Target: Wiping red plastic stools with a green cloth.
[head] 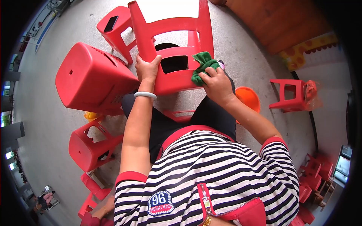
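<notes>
A red plastic stool (176,82) lies tipped between my knees, its legs pointing away from me. My left hand (147,66) grips its left side near the seat end, the thumb along the frame. Bunched in my right hand (216,83) is a green cloth (204,67), pressed against the stool's right side. Part of the cloth is hidden under my fingers.
Stacked red stools (76,76) stand at the left, beside a stool bearing a black phone (111,23). Another red stool (84,149) is lower left, near a co-worker's arm (106,207). An orange basin (249,99) and a small red stool (291,94) are at the right.
</notes>
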`<state>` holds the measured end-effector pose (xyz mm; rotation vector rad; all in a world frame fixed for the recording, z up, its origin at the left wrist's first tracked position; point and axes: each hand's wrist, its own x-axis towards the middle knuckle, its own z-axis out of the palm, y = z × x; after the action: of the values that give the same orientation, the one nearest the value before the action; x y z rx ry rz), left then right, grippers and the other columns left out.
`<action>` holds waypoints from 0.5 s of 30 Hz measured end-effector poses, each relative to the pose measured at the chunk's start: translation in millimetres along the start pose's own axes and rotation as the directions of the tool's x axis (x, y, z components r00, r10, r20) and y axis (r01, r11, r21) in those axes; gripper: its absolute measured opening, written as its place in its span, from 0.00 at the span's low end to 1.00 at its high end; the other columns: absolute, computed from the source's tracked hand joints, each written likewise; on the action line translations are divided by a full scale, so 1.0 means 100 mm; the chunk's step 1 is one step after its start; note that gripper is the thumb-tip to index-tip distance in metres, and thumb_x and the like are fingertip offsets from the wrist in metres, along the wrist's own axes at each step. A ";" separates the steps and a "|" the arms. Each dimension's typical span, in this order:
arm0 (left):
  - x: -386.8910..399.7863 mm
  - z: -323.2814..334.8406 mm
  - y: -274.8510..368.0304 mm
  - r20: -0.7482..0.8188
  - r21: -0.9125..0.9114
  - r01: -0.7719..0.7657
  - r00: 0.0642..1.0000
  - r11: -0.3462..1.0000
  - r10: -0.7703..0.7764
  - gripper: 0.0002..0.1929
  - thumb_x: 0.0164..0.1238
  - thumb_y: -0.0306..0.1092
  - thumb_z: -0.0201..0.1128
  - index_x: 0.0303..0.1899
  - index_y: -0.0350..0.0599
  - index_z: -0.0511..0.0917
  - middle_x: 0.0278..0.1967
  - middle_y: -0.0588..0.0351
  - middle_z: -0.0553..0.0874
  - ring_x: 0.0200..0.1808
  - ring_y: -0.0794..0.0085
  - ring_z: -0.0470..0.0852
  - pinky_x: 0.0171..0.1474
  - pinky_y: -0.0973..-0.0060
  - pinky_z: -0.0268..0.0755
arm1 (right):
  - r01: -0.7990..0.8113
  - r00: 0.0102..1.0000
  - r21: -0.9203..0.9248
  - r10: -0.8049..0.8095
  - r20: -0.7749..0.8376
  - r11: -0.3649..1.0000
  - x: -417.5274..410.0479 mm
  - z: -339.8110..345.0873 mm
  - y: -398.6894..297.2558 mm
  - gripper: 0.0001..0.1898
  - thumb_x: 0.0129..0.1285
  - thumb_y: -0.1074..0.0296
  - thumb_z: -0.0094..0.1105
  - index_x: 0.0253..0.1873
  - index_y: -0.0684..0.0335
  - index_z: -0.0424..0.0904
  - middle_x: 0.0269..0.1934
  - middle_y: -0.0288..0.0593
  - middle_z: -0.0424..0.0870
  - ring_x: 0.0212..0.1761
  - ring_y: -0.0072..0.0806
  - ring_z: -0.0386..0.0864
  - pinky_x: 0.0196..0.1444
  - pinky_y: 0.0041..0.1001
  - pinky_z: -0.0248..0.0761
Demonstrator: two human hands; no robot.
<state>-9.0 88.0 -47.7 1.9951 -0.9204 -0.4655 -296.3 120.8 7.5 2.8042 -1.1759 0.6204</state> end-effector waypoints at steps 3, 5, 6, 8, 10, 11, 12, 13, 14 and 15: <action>-0.02 -0.02 0.04 0.023 -0.007 0.031 0.999 0.999 -0.031 0.48 0.48 0.56 0.77 0.69 0.39 0.70 0.60 0.35 0.83 0.61 0.43 0.83 0.66 0.53 0.75 | -0.010 0.999 0.010 0.011 -0.038 1.000 0.20 0.14 -0.14 0.12 0.59 0.69 0.64 0.49 0.54 0.84 0.45 0.40 0.81 0.45 0.44 0.80 0.43 0.40 0.79; -0.03 -0.01 0.02 0.027 -0.002 0.027 0.999 1.000 -0.027 0.48 0.48 0.56 0.77 0.69 0.39 0.70 0.60 0.35 0.83 0.61 0.43 0.83 0.66 0.54 0.75 | 0.047 0.999 0.005 -0.047 -0.017 0.999 0.37 0.23 -0.30 0.11 0.59 0.68 0.63 0.48 0.55 0.84 0.44 0.40 0.81 0.44 0.43 0.80 0.40 0.38 0.79; -0.03 -0.01 0.00 0.024 0.000 0.031 0.999 1.000 -0.031 0.48 0.48 0.56 0.77 0.69 0.39 0.70 0.60 0.35 0.83 0.61 0.43 0.83 0.66 0.54 0.75 | 0.071 0.997 -0.011 -0.072 -0.016 0.997 0.41 0.26 -0.35 0.11 0.59 0.67 0.62 0.47 0.54 0.84 0.45 0.39 0.81 0.45 0.43 0.80 0.38 0.37 0.80; -0.02 -0.03 -0.03 0.025 -0.025 0.022 0.999 0.999 -0.021 0.48 0.48 0.56 0.78 0.69 0.39 0.70 0.60 0.35 0.83 0.62 0.43 0.83 0.66 0.54 0.75 | 0.091 0.996 -0.016 -0.091 0.018 0.996 0.37 0.18 -0.28 0.12 0.58 0.68 0.63 0.49 0.54 0.83 0.45 0.40 0.80 0.45 0.43 0.80 0.40 0.37 0.80; -0.02 -0.02 -0.04 0.030 -0.058 0.021 0.999 0.998 -0.019 0.49 0.47 0.56 0.78 0.70 0.38 0.70 0.61 0.35 0.83 0.62 0.44 0.83 0.66 0.54 0.75 | 0.097 0.993 -0.044 -0.093 0.079 0.994 0.22 0.08 -0.15 0.15 0.58 0.68 0.66 0.52 0.52 0.83 0.48 0.40 0.80 0.45 0.43 0.80 0.46 0.38 0.79; -0.01 -0.02 -0.04 0.032 -0.038 0.024 0.999 0.999 -0.022 0.49 0.47 0.56 0.78 0.70 0.39 0.70 0.61 0.35 0.83 0.62 0.43 0.83 0.67 0.54 0.75 | 0.100 0.992 -0.048 -0.096 0.081 0.994 0.14 0.05 -0.08 0.15 0.58 0.68 0.66 0.52 0.52 0.83 0.48 0.40 0.80 0.45 0.43 0.80 0.46 0.38 0.79; -0.01 -0.02 -0.02 0.036 -0.017 0.028 0.999 0.999 -0.027 0.49 0.47 0.56 0.79 0.70 0.39 0.69 0.61 0.35 0.83 0.62 0.43 0.83 0.67 0.55 0.74 | 0.062 0.997 -0.041 -0.060 0.044 0.997 0.06 0.02 -0.02 0.14 0.58 0.68 0.65 0.51 0.52 0.84 0.47 0.39 0.81 0.46 0.43 0.80 0.45 0.39 0.79; -0.02 -0.02 -0.01 0.037 -0.020 0.032 0.999 0.999 -0.031 0.49 0.47 0.56 0.79 0.70 0.39 0.69 0.61 0.35 0.83 0.62 0.43 0.83 0.67 0.55 0.74 | 0.024 1.000 -0.031 -0.024 0.007 0.999 -0.01 -0.01 0.03 0.13 0.58 0.69 0.63 0.50 0.53 0.84 0.46 0.39 0.81 0.46 0.43 0.81 0.44 0.39 0.79; -0.02 -0.02 0.00 0.041 -0.017 0.043 0.998 0.999 -0.042 0.50 0.47 0.56 0.79 0.70 0.39 0.69 0.61 0.35 0.82 0.63 0.43 0.82 0.67 0.54 0.74 | -0.013 1.000 -0.002 0.013 -0.005 1.000 -0.06 -0.02 0.06 0.13 0.58 0.70 0.64 0.49 0.53 0.84 0.45 0.39 0.81 0.45 0.44 0.80 0.45 0.40 0.79; -0.02 -0.03 -0.02 0.045 -0.012 0.052 0.998 0.999 -0.052 0.50 0.47 0.56 0.79 0.71 0.39 0.68 0.62 0.34 0.82 0.63 0.42 0.82 0.68 0.54 0.74 | -0.012 1.000 0.000 0.012 -0.003 1.000 -0.05 -0.01 0.04 0.13 0.58 0.70 0.64 0.49 0.53 0.84 0.45 0.39 0.81 0.45 0.44 0.80 0.45 0.40 0.79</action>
<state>-7.2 91.8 -47.4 2.0080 -0.8923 -0.5453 -302.9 121.2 6.4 2.7973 -1.1933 0.6256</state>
